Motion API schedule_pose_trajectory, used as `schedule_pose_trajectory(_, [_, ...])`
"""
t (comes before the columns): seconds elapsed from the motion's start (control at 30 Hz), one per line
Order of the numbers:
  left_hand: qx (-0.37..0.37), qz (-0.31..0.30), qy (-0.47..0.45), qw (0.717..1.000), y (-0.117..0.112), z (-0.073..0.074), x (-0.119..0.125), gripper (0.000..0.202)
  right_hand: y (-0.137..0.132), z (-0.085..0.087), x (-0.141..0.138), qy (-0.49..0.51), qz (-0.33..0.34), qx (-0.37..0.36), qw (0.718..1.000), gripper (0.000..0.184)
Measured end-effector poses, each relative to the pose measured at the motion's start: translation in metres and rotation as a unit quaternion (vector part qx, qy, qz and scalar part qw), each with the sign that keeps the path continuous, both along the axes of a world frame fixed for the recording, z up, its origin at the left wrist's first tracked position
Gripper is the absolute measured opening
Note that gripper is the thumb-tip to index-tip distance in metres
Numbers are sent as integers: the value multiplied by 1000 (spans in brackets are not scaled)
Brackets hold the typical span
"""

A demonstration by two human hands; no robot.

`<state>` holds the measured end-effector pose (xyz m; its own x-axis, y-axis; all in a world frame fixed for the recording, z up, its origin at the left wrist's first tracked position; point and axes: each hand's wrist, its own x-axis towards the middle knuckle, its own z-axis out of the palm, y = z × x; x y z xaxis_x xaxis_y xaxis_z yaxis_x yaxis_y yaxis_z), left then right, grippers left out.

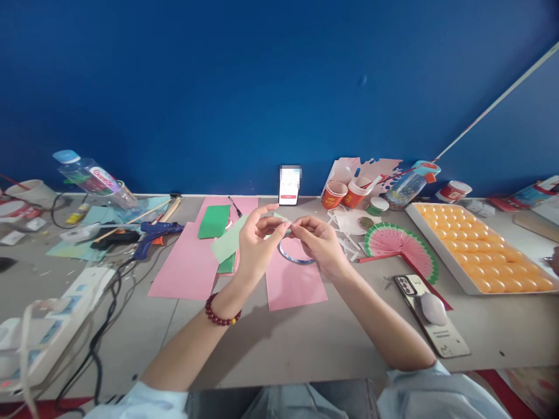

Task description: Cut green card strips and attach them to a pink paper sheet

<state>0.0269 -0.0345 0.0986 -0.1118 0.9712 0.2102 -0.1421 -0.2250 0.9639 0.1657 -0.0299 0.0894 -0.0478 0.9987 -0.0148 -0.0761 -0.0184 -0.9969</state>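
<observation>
Operator: State finger condition and workpiece position.

Inspector: Left hand (261,237) and right hand (322,241) pinch a small pale-green piece (287,226) between thumb and fingertips, in front of the upright phone (289,191). A ring (297,260) sits below it, beside the right hand.

Operator: Completion status?

Inspector: Judged early. The pleated fan (399,247), right of the phone, appears complete. Apparently remaining: the pink sheet (186,265) left of the phone, flat, unfolded. Whether the piece is joined cannot be determined.

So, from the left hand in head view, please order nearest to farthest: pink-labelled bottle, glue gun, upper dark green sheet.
1. Upper dark green sheet: just left.
2. Glue gun: farther left.
3. Pink-labelled bottle: leftmost of these.
</observation>
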Motion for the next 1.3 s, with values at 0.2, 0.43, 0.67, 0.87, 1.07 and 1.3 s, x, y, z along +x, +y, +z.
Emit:
schedule_pose_trajectory(0.2, [-17, 6, -31, 999, 0, 3, 0, 35, 0, -1, -1, 3, 3, -1, 1000, 35])
schedule_pose_trajectory(0.43, [-49, 8, -68, 996, 2, 3, -2, 36, -3, 0, -3, -11, 3, 20, 1000, 34])
schedule_pose_trajectory(0.67, [-46, 8, -61, 997, 3, 2, -3, 38, -5, 1, -4, -22, -5, 30, 999, 36])
schedule_pose_trajectory(0.87, [-48, 3, -65, 997, 3, 3, -3, 39, -4, 0, -2, -9, 1, 29, 1000, 46])
schedule_pose_trajectory(1.07, [-54, 7, -67, 996, 3, 2, -2, 39, -3, -1, -2, -13, 3, 17, 1000, 45])
schedule_pose_trajectory(1.3, [-67, 12, -56, 996, 5, 2, -4, 39, -3, 0, -2, -35, 3, 17, 999, 36])
